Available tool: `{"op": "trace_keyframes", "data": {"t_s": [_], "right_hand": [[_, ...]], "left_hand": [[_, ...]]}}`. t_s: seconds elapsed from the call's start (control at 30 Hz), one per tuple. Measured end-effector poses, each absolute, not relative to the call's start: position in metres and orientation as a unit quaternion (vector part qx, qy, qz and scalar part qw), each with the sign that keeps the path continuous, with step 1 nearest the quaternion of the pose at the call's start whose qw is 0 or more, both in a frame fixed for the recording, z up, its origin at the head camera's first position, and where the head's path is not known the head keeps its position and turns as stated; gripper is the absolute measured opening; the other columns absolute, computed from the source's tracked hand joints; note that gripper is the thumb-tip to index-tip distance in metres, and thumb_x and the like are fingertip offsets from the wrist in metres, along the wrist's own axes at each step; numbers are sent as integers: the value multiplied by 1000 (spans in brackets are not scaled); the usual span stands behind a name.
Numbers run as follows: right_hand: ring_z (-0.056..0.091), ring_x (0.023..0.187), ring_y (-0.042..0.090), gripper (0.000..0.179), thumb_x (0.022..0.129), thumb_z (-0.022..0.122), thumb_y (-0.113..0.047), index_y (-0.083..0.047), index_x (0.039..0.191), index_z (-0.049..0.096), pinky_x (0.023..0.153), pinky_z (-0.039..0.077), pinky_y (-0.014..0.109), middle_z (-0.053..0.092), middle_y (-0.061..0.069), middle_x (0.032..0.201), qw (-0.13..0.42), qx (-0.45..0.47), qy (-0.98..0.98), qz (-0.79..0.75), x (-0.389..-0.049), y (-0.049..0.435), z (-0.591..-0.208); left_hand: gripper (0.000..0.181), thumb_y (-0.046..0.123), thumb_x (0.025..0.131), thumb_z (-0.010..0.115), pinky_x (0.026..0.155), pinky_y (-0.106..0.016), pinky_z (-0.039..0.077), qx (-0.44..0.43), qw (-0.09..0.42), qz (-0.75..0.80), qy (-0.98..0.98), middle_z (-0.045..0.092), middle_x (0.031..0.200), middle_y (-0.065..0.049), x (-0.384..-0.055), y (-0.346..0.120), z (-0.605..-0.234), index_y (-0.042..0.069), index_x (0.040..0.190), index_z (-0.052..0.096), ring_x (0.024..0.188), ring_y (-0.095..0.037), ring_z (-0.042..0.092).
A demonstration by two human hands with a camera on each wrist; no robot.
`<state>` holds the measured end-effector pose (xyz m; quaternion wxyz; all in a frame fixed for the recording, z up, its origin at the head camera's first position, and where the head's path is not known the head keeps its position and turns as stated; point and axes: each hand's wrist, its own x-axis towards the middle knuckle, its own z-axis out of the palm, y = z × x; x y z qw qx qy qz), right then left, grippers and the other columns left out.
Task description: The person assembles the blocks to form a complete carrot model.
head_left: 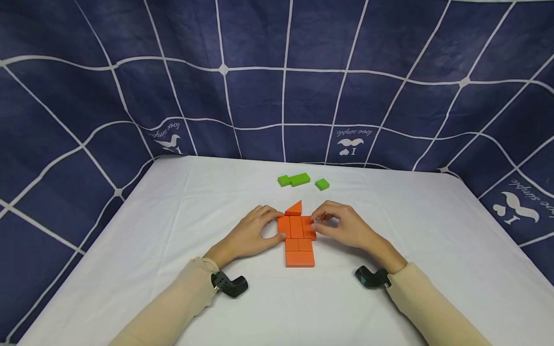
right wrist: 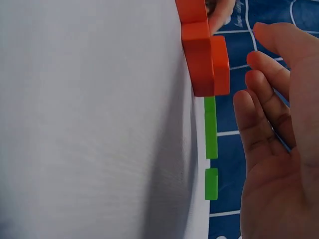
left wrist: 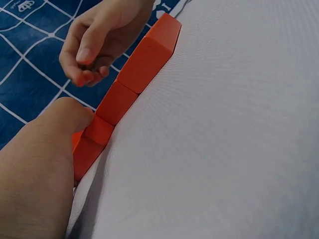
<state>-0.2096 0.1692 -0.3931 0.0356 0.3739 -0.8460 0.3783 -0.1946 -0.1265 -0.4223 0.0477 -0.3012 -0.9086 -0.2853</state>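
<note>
Orange blocks lie together in a flat figure on the white table. In the head view, an orange triangle (head_left: 295, 209) tops a row of three upright rectangles. Below them are two small blocks (head_left: 298, 245) and a wide block (head_left: 300, 259). My left hand (head_left: 248, 233) holds the row's left orange block (head_left: 283, 225), a fingertip at its far end and the thumb at its near end. Beside the right orange block (head_left: 308, 229) hovers my right hand (head_left: 344, 223), fingers loosely bent. The right wrist view shows a gap between those fingers (right wrist: 244, 104) and the blocks.
Behind the figure lie a green bar (head_left: 300, 179), a small green block (head_left: 283, 181) touching it, and another green block (head_left: 322, 184) to the right. A navy cloth with white lines (head_left: 259, 96) hangs behind the white-covered table (head_left: 207, 197).
</note>
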Motion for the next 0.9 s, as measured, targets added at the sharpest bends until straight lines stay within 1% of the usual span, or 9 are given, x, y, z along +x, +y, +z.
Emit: {"op": "trace_keyframes", "data": {"t_s": [0.07, 0.2, 0.43, 0.6, 0.73, 0.9], "right_hand": [[62, 89, 9, 17, 90, 81, -17, -16, 107, 76, 86, 57, 28, 69, -10, 99, 35, 364, -851, 376, -214, 169, -393], [62, 92, 11, 21, 92, 79, -17, -13, 112, 75, 88, 58, 31, 69, -6, 101, 35, 346, -860, 373, -223, 166, -394], [64, 102, 18, 33, 94, 76, -13, -10, 126, 71, 95, 58, 39, 71, 2, 118, 22, 323, -872, 367, -238, 156, -393], [65, 110, 23, 37, 98, 69, -9, -8, 134, 67, 98, 57, 43, 70, 6, 128, -5, 332, -873, 356, -246, 148, -394], [68, 109, 22, 34, 100, 65, -10, -10, 134, 68, 96, 58, 41, 71, 6, 128, -17, 337, -880, 335, -249, 145, -394], [68, 104, 20, 28, 99, 67, -10, -10, 126, 72, 92, 59, 38, 73, 5, 119, 3, 332, -885, 325, -249, 144, -395]], "left_hand": [[53, 45, 93, 71, 110, -43, 45, -303, 48, -285, -908, 62, 131, 1, -195, -126, -422, 15, 136, 65, 122, -18, 54], [53, 45, 93, 70, 111, -44, 45, -303, 49, -283, -909, 62, 131, 0, -194, -126, -422, 15, 136, 65, 123, -19, 54], [53, 46, 93, 71, 112, -44, 44, -300, 50, -281, -910, 62, 131, 0, -195, -127, -424, 15, 136, 65, 124, -21, 54], [53, 45, 93, 71, 112, -44, 44, -300, 51, -284, -909, 62, 130, 0, -194, -127, -424, 15, 136, 65, 124, -21, 54], [53, 45, 93, 71, 112, -44, 44, -305, 54, -284, -907, 62, 130, 0, -194, -127, -425, 15, 136, 65, 123, -20, 54], [53, 45, 93, 71, 110, -43, 45, -307, 55, -283, -907, 62, 130, 1, -194, -127, -423, 15, 137, 65, 122, -19, 54]]}}
